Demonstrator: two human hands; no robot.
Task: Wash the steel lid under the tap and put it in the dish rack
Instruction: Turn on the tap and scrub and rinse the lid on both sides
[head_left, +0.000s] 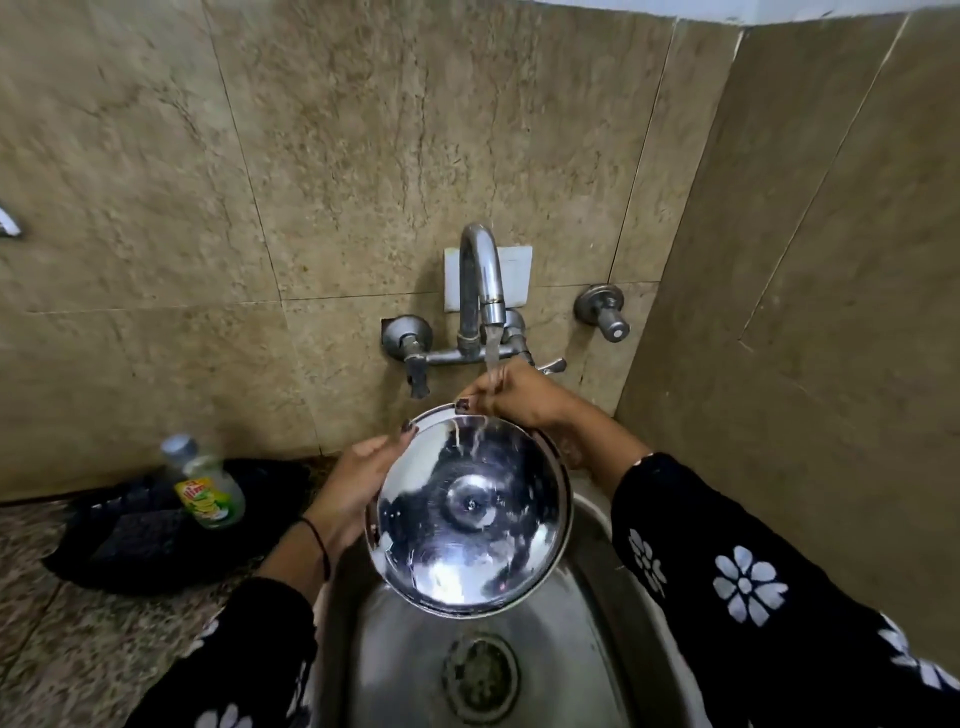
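Observation:
A round shiny steel lid (470, 512) is held tilted over the sink (405, 654), its hollow inner side facing me. My left hand (358, 480) grips its left rim. At the lid's top rim, my right hand (511, 397) holds on right under the running tap (485, 280). Water falls from the spout onto my right hand and runs down the inside of the lid. No dish rack is in view.
A dish-soap bottle (205, 486) stands on the speckled counter (78, 644) to the left, in front of a dark cloth (135, 540). Tap valves (408, 338) and a knob (605, 309) stick out of the tiled wall. The sink drain (480, 675) lies below the lid.

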